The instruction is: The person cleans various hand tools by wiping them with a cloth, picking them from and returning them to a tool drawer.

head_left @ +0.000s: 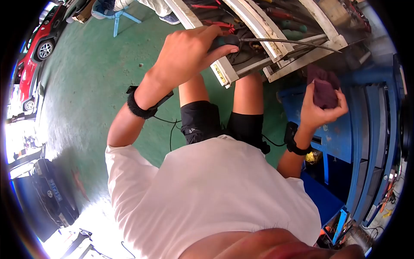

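My left hand (185,54) is closed around the dark handle of a long screwdriver (276,40). Its thin shaft points right, above the open drawers, and the tip is free. Below my left hand is a white-edged drawer (222,73) holding red-handled pliers (215,23) and other tools. My right hand (321,110), apart from the screwdriver, grips a bunched maroon cloth (325,93) beside the blue cabinet (345,125).
A second open drawer (276,54) holds green-handled tools (293,33). On the green floor (95,86) at the far left stand a red car (32,69) and a dark car (49,194). Near a blue stool (116,15) is another person's shoe (169,18).
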`<action>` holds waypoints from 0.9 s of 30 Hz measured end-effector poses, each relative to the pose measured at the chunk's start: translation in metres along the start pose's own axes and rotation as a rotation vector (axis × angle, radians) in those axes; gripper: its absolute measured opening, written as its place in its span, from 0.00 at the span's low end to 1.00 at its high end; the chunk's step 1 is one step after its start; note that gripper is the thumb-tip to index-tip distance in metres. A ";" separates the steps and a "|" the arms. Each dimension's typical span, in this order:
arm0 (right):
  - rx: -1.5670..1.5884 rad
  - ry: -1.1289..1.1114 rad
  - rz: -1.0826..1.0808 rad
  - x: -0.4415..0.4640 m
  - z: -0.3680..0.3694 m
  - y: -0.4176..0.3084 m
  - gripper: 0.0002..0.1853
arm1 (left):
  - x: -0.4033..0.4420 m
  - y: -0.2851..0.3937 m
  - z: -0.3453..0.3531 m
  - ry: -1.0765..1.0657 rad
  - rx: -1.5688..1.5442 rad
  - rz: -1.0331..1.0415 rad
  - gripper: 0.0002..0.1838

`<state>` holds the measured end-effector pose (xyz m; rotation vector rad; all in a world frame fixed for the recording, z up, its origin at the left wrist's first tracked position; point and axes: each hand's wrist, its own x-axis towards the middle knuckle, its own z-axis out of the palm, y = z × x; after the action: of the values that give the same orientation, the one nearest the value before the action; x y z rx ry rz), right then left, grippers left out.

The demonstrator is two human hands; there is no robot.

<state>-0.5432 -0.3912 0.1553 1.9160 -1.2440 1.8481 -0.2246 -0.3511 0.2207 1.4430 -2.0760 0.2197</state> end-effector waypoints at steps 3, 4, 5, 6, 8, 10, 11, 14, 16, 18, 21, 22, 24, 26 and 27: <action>0.036 -0.045 -0.045 -0.007 -0.008 -0.008 0.36 | 0.005 0.012 0.010 0.030 -0.045 0.050 0.21; 0.053 -0.104 -0.128 -0.007 -0.010 -0.016 0.36 | 0.007 0.016 0.014 0.012 -0.058 0.054 0.21; 0.069 -0.176 -0.180 -0.008 -0.009 -0.025 0.35 | 0.009 0.020 0.018 -0.005 -0.072 0.060 0.21; 0.086 -0.310 -0.216 -0.001 -0.008 -0.040 0.32 | 0.010 0.026 0.021 -0.013 -0.087 0.074 0.21; 0.108 -0.398 -0.239 -0.003 0.009 -0.054 0.30 | 0.010 0.038 0.024 -0.050 -0.125 0.089 0.18; 0.098 -0.427 -0.255 -0.003 0.017 -0.063 0.29 | 0.007 0.049 0.024 -0.072 -0.095 0.092 0.17; 0.012 -0.428 -0.268 -0.002 0.019 -0.068 0.27 | 0.006 0.051 0.024 -0.082 -0.052 0.080 0.16; -0.005 -0.422 -0.363 0.002 0.030 -0.067 0.22 | 0.000 0.047 0.023 -0.112 0.074 0.100 0.15; 0.080 -0.399 -0.453 0.004 0.037 -0.068 0.18 | -0.005 0.043 0.022 -0.133 0.072 0.098 0.15; 0.112 -0.454 -0.440 0.006 0.037 -0.063 0.18 | -0.009 0.044 0.017 -0.150 0.066 0.098 0.15; 0.136 -0.550 -0.464 0.019 0.024 -0.055 0.17 | -0.015 0.045 0.002 -0.176 0.047 0.096 0.15; 0.110 -0.525 -0.473 0.023 0.017 -0.050 0.17 | -0.018 0.042 -0.008 -0.161 0.014 0.081 0.15; 0.072 -0.500 -0.483 0.037 0.003 -0.034 0.18 | -0.024 0.035 -0.030 -0.121 0.010 0.053 0.16; -0.072 -0.509 -0.510 0.055 -0.016 -0.013 0.22 | -0.035 0.021 -0.047 -0.093 0.055 0.025 0.17; -0.081 -0.512 -0.513 0.061 -0.026 -0.006 0.22 | -0.041 0.016 -0.054 -0.097 0.070 0.005 0.17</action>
<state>-0.5668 -0.3960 0.2172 2.4532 -0.7976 1.0787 -0.2090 -0.2874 0.2445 1.5168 -2.1692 0.2306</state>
